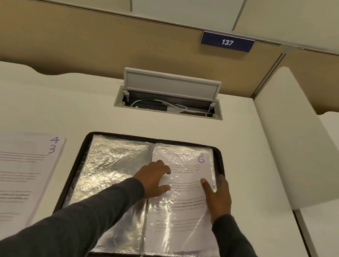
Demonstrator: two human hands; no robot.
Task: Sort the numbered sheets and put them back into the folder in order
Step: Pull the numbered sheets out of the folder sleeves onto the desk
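Loose sheets [6, 170] left of folder [113, 163], open cable hatch [169, 103] behind

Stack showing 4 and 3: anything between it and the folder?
Nothing visible. Only a strip of table lies between the stack and the folder. The left hand and right hand both rest on its right page, over sheet 6.

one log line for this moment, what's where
folder: open flat; sheet 6: in right sleeve; left hand: pressing it; right hand: at its edge; sheets 4, 3: stacked left of folder
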